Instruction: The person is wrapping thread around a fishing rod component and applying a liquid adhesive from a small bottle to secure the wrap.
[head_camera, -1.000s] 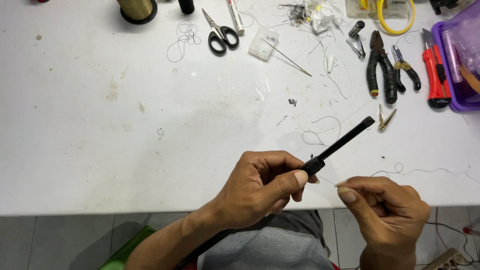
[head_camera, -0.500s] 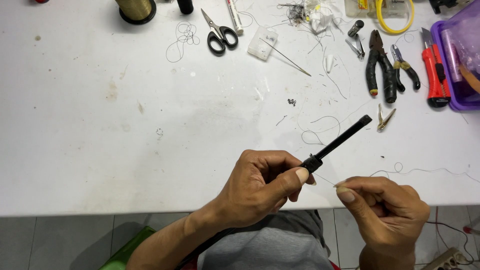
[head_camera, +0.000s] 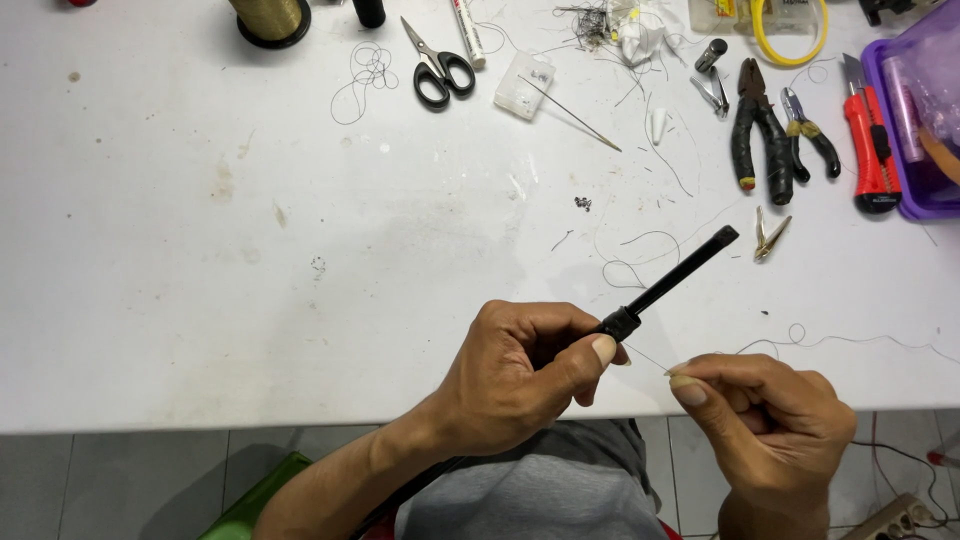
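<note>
White tabletop (head_camera: 180, 300) fills most of your view, scuffed and marked, with its front edge running just above your lap and grey floor tiles below.

Your left hand (head_camera: 520, 375) is closed around a thin black rod (head_camera: 672, 283); the thumb presses along its side near a thicker collar, and the rod slants up and to the right over the table, ending in a small flat tip. Your right hand (head_camera: 765, 430) sits just beside it, lower and to the right, with thumb and forefinger pinched shut on a fine thread (head_camera: 650, 360). That thread runs in a short straight line from the pinch up to the rod near the collar. The two hands are near each other but not touching.

Beyond the rod, loose wire (head_camera: 640, 250) curls on the table, and another strand (head_camera: 850, 340) trails off to the right. A small pair of brass tweezers (head_camera: 768, 234) lies just past the rod's tip. Further back sit black pliers (head_camera: 760, 140), smaller cutters (head_camera: 812, 135), a red utility knife (head_camera: 870, 145) and a purple tray (head_camera: 915, 205) at the right edge. Along the far edge you have black-handled scissors (head_camera: 437, 65), a gold thread spool (head_camera: 272, 18), a clear little box (head_camera: 523, 84) with a long needle (head_camera: 572, 118) across it, and a yellow ring (head_camera: 790, 40).
</note>
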